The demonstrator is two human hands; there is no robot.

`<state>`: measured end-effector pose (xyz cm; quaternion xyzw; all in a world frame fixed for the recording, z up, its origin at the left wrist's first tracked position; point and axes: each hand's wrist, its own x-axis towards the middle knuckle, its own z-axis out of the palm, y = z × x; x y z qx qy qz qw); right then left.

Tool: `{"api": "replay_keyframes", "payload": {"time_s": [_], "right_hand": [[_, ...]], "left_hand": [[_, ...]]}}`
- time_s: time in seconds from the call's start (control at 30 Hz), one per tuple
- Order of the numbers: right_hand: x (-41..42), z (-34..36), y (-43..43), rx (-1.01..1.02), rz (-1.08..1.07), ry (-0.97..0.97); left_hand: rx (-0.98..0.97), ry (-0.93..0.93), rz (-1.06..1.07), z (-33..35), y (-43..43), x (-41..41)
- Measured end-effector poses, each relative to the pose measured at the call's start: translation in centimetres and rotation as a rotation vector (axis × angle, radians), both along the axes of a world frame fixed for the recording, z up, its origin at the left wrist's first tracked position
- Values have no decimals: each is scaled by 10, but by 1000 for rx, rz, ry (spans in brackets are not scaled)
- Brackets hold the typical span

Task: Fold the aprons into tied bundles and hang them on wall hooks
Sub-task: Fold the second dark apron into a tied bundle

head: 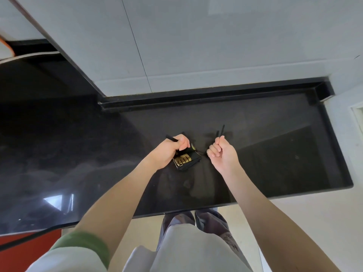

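A black apron folded into a small bundle [186, 160], with a gold print on top, lies on the black countertop [265, 154]. My left hand [169, 152] rests partly over the bundle and grips one black apron strap, whose end sticks out to the left. My right hand [222, 152] is just right of the bundle and grips the other black strap [221, 131], whose ends poke up past my fingers. The strap runs from my right fist back to the bundle.
Grey wall tiles [196, 46] rise behind the counter's raised back lip [196, 99]. The counter's front edge [196, 210] is near my legs. A black cord [25, 239] crosses a red surface at the lower left.
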<state>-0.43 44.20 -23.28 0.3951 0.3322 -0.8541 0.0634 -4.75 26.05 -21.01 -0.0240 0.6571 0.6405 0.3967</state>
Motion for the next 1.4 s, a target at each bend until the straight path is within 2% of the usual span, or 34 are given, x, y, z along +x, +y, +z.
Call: {"api": "replay_keyframes", "payload": {"time_s": [0.1,0.2,0.27,0.33,0.47,0.73,0.8,0.93,1.1,1.27,1.4], "right_hand": [[-4,4,7,365,294,17],[-12,21,1,699,727,104],[-18,28,-9,820,964,137],[-21,31,-21,905,1069,127],[-22,26,-30,925,985,99],[-14,23,-27,639,790,76],[-10,23,-25,529,709,73],[-3,28,-24,361,535,105],[-3,31,-28,410,592,77],[-4,35,-30,417,579,105],[-4,34,-31,387,567,105]], "left_hand": [[40,-19,4,-1,0,0],[168,-44,74,-3,-2,-1],[193,-91,136,-1,1,-1],[159,-113,207,1,5,-1],[90,-21,354,-3,11,5],[-65,44,722,-1,16,18],[-147,131,641,-2,16,20],[-285,329,329,-8,14,24],[-414,478,117,-12,14,23],[-469,484,-9,-10,15,17],[-420,437,-60,-6,13,14]]}}
